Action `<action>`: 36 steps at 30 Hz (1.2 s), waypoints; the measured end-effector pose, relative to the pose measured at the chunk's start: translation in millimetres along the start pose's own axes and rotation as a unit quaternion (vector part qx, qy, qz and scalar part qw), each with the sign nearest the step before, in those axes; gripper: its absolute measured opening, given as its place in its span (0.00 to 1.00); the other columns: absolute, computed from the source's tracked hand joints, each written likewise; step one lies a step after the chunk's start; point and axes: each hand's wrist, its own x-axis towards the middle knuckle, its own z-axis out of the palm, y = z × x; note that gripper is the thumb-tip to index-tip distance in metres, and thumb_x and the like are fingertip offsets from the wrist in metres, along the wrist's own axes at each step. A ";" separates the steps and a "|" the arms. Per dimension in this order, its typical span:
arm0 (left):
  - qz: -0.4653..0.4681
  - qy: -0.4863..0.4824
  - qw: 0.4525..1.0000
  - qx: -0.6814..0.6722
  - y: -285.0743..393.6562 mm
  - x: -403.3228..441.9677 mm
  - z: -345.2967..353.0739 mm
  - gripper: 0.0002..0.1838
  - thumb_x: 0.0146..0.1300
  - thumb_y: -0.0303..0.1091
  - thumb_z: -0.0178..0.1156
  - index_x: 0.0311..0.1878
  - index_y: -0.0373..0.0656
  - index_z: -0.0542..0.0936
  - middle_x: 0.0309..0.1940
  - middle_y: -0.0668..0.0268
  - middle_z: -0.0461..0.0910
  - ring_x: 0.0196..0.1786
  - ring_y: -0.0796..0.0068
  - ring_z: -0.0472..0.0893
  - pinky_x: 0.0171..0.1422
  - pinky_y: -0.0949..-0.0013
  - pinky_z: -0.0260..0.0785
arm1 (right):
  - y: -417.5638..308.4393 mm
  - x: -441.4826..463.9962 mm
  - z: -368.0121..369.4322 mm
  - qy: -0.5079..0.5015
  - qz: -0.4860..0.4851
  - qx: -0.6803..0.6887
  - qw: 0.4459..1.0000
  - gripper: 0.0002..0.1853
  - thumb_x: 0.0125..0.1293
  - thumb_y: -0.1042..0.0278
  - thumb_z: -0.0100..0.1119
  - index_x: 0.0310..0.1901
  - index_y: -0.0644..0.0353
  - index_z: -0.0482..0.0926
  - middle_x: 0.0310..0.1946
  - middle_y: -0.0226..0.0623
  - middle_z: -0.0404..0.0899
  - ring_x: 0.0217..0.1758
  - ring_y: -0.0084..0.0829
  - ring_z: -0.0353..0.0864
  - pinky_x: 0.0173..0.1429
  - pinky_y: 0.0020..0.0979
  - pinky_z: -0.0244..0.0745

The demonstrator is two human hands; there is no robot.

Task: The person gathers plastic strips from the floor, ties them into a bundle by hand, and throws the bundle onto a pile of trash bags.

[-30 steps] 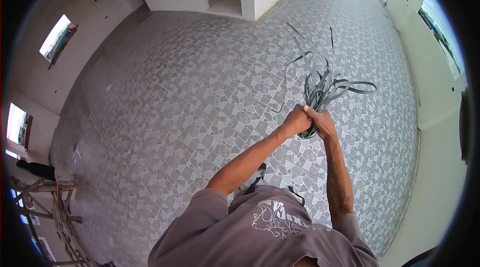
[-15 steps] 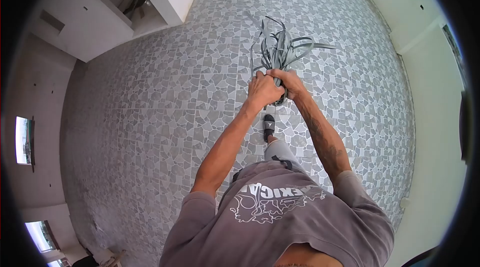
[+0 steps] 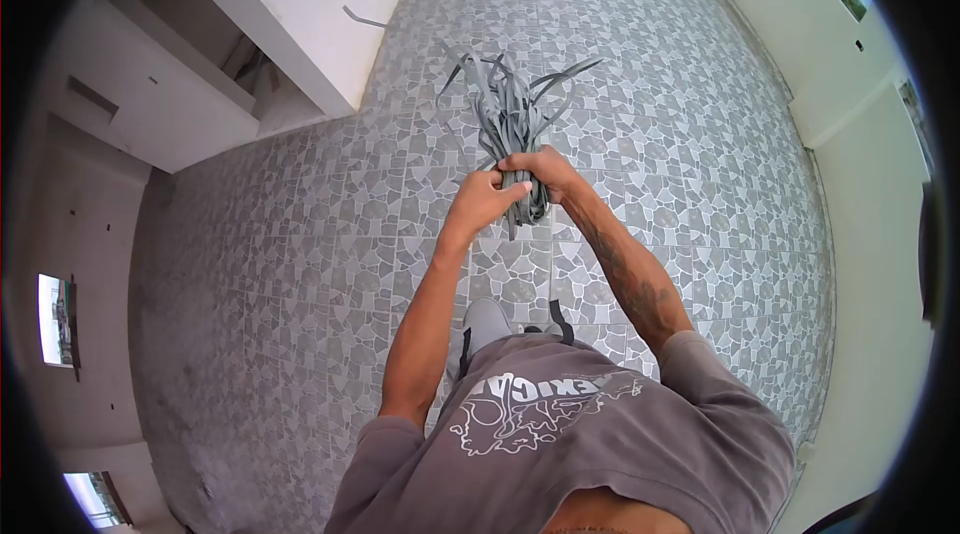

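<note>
A bundle of grey flat strips (image 3: 512, 114), looped and gathered at the middle, is held out in front of my body. My left hand (image 3: 484, 198) grips it from the left side, its thumb lying across the strips. Wrapped round the same gathered part from the right is my right hand (image 3: 545, 172), close against the left. Loose strip ends fan out beyond my hands, and short folded loops stick out below them toward me. What the strips are made of I cannot tell.
Underfoot lies a floor of stone-patterned grey tiles (image 3: 300, 264). A white wall corner (image 3: 330, 24) with an opening stands at the upper left. A pale wall (image 3: 875, 234) runs along the right, and a small window (image 3: 57, 319) sits in the left wall.
Both hands and the bundle have shifted left in view. The left hand's thumb now lies across the strips, and the loose ends have swung to a different spread. The sandalled foot is out of sight.
</note>
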 end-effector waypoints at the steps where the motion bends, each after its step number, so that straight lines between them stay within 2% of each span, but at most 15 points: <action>1: -0.022 -0.025 0.999 -0.020 -4.2 22.2 -7.4 0.20 0.62 0.45 0.68 0.37 0.32 0.86 0.27 0.63 0.83 0.33 0.78 0.83 0.41 0.70 0.75 | -6.9 18.2 -6.8 0.003 -0.001 -0.003 1.000 0.13 0.53 0.71 0.69 0.39 0.70 0.84 0.34 0.41 0.85 0.32 0.30 0.84 0.38 0.31 0.80; 4: 0.004 -0.052 0.977 -0.204 -27.1 90.4 -19.6 0.17 0.68 0.40 0.64 0.40 0.31 0.86 0.30 0.65 0.83 0.34 0.81 0.81 0.44 0.75 0.76 | -25.1 81.8 -28.1 -0.003 -0.008 -0.011 1.000 0.14 0.53 0.73 0.68 0.41 0.70 0.84 0.36 0.43 0.86 0.34 0.32 0.85 0.41 0.32 0.82; 10: 0.012 -0.120 0.983 -0.141 -23.5 244.7 -76.7 0.18 0.69 0.37 0.62 0.45 0.26 0.84 0.35 0.60 0.85 0.37 0.77 0.84 0.44 0.76 0.78 | -74.9 218.2 -74.8 0.038 0.011 -0.023 0.999 0.19 0.50 0.72 0.71 0.43 0.74 0.81 0.35 0.47 0.84 0.32 0.35 0.86 0.37 0.36 0.84; 13: 0.029 -0.144 0.970 -0.196 -17.0 324.6 -100.8 0.16 0.69 0.35 0.59 0.42 0.28 0.85 0.34 0.57 0.86 0.36 0.74 0.86 0.41 0.74 0.78 | -126.7 272.3 -91.7 0.044 0.000 -0.008 0.999 0.16 0.52 0.75 0.70 0.43 0.70 0.81 0.35 0.44 0.85 0.31 0.35 0.86 0.37 0.36 0.84; 16: 0.082 -0.150 0.985 -0.002 -2.3 403.7 -119.4 0.14 0.67 0.33 0.57 0.39 0.29 0.84 0.32 0.56 0.87 0.33 0.72 0.87 0.40 0.70 0.78 | -166.7 323.6 -103.9 0.050 0.017 -0.022 0.998 0.15 0.53 0.75 0.71 0.42 0.69 0.81 0.35 0.43 0.85 0.33 0.34 0.86 0.39 0.36 0.84; 17: 0.094 -0.133 0.986 0.030 -12.8 430.5 -115.3 0.13 0.66 0.31 0.54 0.36 0.29 0.82 0.27 0.55 0.85 0.31 0.71 0.87 0.38 0.65 0.78 | -169.8 345.0 -108.2 0.050 0.014 -0.024 0.998 0.15 0.53 0.75 0.71 0.42 0.69 0.81 0.35 0.43 0.85 0.33 0.34 0.86 0.40 0.36 0.84; 20: 0.062 -0.030 0.996 0.058 -25.7 484.0 -117.8 0.13 0.65 0.32 0.53 0.34 0.31 0.80 0.26 0.49 0.83 0.31 0.58 0.86 0.38 0.57 0.76 | -187.6 410.6 -113.3 0.032 0.046 -0.039 0.998 0.17 0.52 0.71 0.73 0.42 0.69 0.82 0.34 0.42 0.85 0.32 0.32 0.85 0.39 0.35 0.83; 21: 0.089 0.020 0.991 0.098 -35.6 500.0 -120.0 0.12 0.63 0.33 0.53 0.33 0.32 0.79 0.26 0.44 0.80 0.33 0.44 0.83 0.40 0.49 0.74 | -192.5 436.5 -114.1 0.027 0.056 -0.079 0.995 0.18 0.51 0.70 0.74 0.42 0.70 0.83 0.34 0.42 0.85 0.32 0.31 0.85 0.38 0.34 0.82; 23: 0.035 0.038 0.992 0.116 -48.6 514.8 -125.1 0.13 0.63 0.34 0.53 0.37 0.33 0.81 0.33 0.43 0.82 0.39 0.40 0.82 0.46 0.45 0.73 | -176.3 502.3 -126.9 -0.015 0.081 -0.171 0.982 0.20 0.49 0.66 0.77 0.40 0.71 0.83 0.33 0.42 0.85 0.32 0.31 0.85 0.38 0.33 0.81; 24: 0.017 0.052 0.989 0.140 -53.9 529.1 -148.0 0.14 0.62 0.34 0.52 0.38 0.34 0.82 0.36 0.42 0.83 0.41 0.38 0.82 0.49 0.43 0.73 | -186.8 533.3 -111.7 -0.057 0.067 -0.165 0.982 0.21 0.48 0.66 0.77 0.40 0.72 0.83 0.34 0.42 0.85 0.32 0.31 0.85 0.37 0.33 0.81; 26: -0.048 0.083 0.990 0.107 -76.5 527.3 -171.2 0.14 0.62 0.36 0.54 0.34 0.35 0.84 0.29 0.47 0.84 0.37 0.42 0.83 0.45 0.47 0.76 | -197.7 552.2 -77.6 -0.139 0.072 -0.161 0.974 0.22 0.47 0.65 0.77 0.40 0.73 0.83 0.34 0.43 0.85 0.32 0.31 0.85 0.37 0.34 0.81; 28: -0.128 0.082 0.988 0.028 -72.3 515.9 -219.5 0.14 0.63 0.38 0.55 0.32 0.37 0.85 0.26 0.50 0.84 0.35 0.45 0.84 0.43 0.49 0.77 | -193.8 585.7 -41.1 -0.139 0.082 -0.233 0.959 0.22 0.46 0.67 0.77 0.41 0.72 0.83 0.33 0.41 0.84 0.32 0.31 0.83 0.39 0.34 0.79; 29: -0.151 0.111 0.982 0.037 -82.8 513.2 -236.7 0.14 0.63 0.40 0.58 0.31 0.39 0.85 0.24 0.52 0.83 0.34 0.47 0.85 0.42 0.50 0.77 | -191.7 606.1 -22.9 -0.121 0.069 -0.350 0.927 0.23 0.45 0.66 0.77 0.41 0.73 0.83 0.33 0.41 0.84 0.32 0.31 0.83 0.39 0.34 0.79; 30: -0.175 0.136 0.974 0.046 -98.4 510.7 -249.8 0.15 0.63 0.41 0.60 0.30 0.41 0.85 0.23 0.53 0.83 0.33 0.49 0.85 0.41 0.51 0.78 | -166.0 641.9 -12.7 -0.192 0.096 -0.322 0.922 0.22 0.46 0.67 0.76 0.41 0.73 0.83 0.33 0.41 0.85 0.32 0.31 0.83 0.39 0.33 0.79; 36: -0.236 0.325 0.907 0.128 -205.7 496.7 -329.0 0.16 0.63 0.47 0.64 0.31 0.43 0.86 0.26 0.53 0.84 0.35 0.47 0.85 0.41 0.49 0.77 | -149.3 719.7 145.4 -0.283 0.119 -0.332 0.892 0.19 0.46 0.67 0.76 0.37 0.73 0.84 0.30 0.40 0.84 0.28 0.30 0.83 0.36 0.32 0.79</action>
